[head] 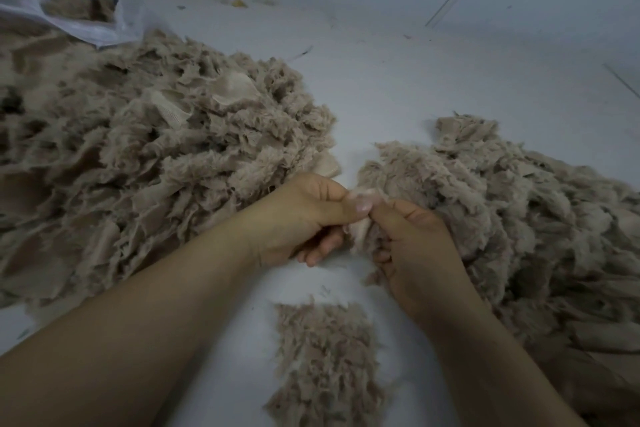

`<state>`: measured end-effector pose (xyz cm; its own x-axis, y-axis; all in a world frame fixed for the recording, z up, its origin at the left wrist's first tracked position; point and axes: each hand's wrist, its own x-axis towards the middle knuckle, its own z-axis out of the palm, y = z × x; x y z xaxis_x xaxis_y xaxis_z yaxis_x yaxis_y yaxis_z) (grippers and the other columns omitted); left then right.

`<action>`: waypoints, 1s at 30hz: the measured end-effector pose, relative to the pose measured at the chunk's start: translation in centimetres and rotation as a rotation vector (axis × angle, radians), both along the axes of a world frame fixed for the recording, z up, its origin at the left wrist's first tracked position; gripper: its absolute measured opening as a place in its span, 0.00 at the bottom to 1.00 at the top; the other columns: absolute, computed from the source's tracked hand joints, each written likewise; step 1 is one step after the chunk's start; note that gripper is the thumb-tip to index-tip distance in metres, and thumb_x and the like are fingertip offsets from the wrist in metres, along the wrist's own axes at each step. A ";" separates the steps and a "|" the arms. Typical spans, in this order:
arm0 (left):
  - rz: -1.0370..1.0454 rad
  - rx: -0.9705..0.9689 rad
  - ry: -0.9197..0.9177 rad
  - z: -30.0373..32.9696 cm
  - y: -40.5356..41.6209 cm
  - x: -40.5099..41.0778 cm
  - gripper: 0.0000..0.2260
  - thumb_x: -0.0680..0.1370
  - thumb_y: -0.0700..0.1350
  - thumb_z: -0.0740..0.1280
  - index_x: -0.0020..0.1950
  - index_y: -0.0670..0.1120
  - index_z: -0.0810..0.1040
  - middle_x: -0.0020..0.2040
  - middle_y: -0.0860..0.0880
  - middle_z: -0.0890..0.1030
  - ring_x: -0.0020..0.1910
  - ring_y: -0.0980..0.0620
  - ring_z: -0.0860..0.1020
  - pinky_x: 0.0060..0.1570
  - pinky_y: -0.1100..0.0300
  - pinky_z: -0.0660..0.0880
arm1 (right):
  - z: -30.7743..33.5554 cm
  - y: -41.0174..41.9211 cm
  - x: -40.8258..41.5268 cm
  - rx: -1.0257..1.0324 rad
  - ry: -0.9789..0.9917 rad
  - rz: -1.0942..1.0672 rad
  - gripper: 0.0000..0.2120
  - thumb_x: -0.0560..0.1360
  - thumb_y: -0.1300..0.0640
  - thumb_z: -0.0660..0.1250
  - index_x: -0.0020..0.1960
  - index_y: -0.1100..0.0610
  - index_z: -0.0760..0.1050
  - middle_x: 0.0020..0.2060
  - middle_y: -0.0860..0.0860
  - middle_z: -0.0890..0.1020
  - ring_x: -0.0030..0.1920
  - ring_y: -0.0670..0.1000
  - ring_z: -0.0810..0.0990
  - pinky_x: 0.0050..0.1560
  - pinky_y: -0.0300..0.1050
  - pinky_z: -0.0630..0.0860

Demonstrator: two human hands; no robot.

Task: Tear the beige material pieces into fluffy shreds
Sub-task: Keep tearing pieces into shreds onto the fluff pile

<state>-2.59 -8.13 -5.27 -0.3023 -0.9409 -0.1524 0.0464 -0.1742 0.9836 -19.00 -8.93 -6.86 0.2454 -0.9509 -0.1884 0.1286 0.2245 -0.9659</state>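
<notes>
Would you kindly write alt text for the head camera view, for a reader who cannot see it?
Two bare hands, left hand and right hand, pinch a small beige material piece between them over a white surface. A large pile of beige pieces lies to the left, a fluffy heap to the right, and a small shred pile lies nearest the camera.

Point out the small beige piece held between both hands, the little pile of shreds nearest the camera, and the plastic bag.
Small beige material piece (360, 232), head view: its pale lower part between the two hands.
Little pile of fluffy beige shreds (329, 364), head view: pile's middle.
Translucent white plastic bag (79, 24), head view: its lower wall.
</notes>
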 end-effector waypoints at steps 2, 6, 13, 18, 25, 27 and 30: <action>0.057 0.011 0.050 -0.3 -0.1 0.0 0.13 0.77 0.46 0.67 0.35 0.41 0.75 0.21 0.45 0.69 0.15 0.53 0.64 0.17 0.68 0.55 | 0.2 0.1 0.2 0.022 -0.073 -0.014 0.18 0.81 0.54 0.65 0.33 0.57 0.79 0.24 0.53 0.73 0.20 0.45 0.68 0.20 0.36 0.65; 0.268 0.003 0.286 -0.4 -0.4 -0.3 0.10 0.77 0.41 0.66 0.35 0.42 0.79 0.22 0.46 0.68 0.15 0.53 0.62 0.17 0.67 0.55 | 0.1 -0.2 0.4 0.021 -0.098 -0.030 0.17 0.83 0.57 0.62 0.35 0.59 0.73 0.26 0.50 0.63 0.23 0.45 0.57 0.26 0.43 0.50; 0.718 -0.199 0.377 -0.3 -1.1 -0.5 0.04 0.80 0.39 0.65 0.52 0.46 0.74 0.48 0.41 0.80 0.40 0.46 0.82 0.39 0.51 0.81 | 0.3 -0.4 0.3 0.064 -0.087 0.030 0.24 0.83 0.59 0.59 0.29 0.56 0.77 0.23 0.47 0.63 0.22 0.45 0.56 0.21 0.36 0.54; 0.425 -0.418 -0.360 -2.1 -1.4 -1.9 0.22 0.78 0.32 0.64 0.67 0.53 0.71 0.57 0.49 0.77 0.43 0.42 0.79 0.38 0.49 0.79 | 0.9 -0.4 0.0 0.151 -0.111 0.097 0.22 0.80 0.58 0.60 0.28 0.55 0.73 0.22 0.47 0.61 0.20 0.45 0.56 0.19 0.35 0.56; 0.152 -0.555 -0.848 -1.9 -2.1 -2.9 0.25 0.76 0.43 0.62 0.74 0.50 0.65 0.57 0.44 0.80 0.53 0.45 0.78 0.52 0.48 0.76 | 1.2 0.4 0.6 0.085 -0.087 0.064 0.24 0.82 0.58 0.60 0.27 0.55 0.76 0.21 0.47 0.61 0.21 0.43 0.55 0.20 0.36 0.54; 0.224 -0.558 -0.803 -2.0 -1.9 -3.3 0.20 0.76 0.40 0.63 0.68 0.48 0.71 0.55 0.45 0.81 0.52 0.44 0.79 0.51 0.47 0.76 | 1.2 0.4 0.8 0.078 -0.107 -0.002 0.18 0.82 0.59 0.62 0.34 0.57 0.77 0.22 0.47 0.62 0.22 0.44 0.57 0.20 0.36 0.55; 0.293 -0.535 -0.699 -2.5 -1.9 -3.1 0.12 0.75 0.35 0.65 0.56 0.45 0.78 0.45 0.46 0.81 0.44 0.48 0.78 0.45 0.51 0.76 | 1.1 0.1 0.9 0.107 -0.189 -0.047 0.08 0.83 0.59 0.61 0.50 0.59 0.77 0.23 0.46 0.66 0.22 0.42 0.60 0.19 0.34 0.58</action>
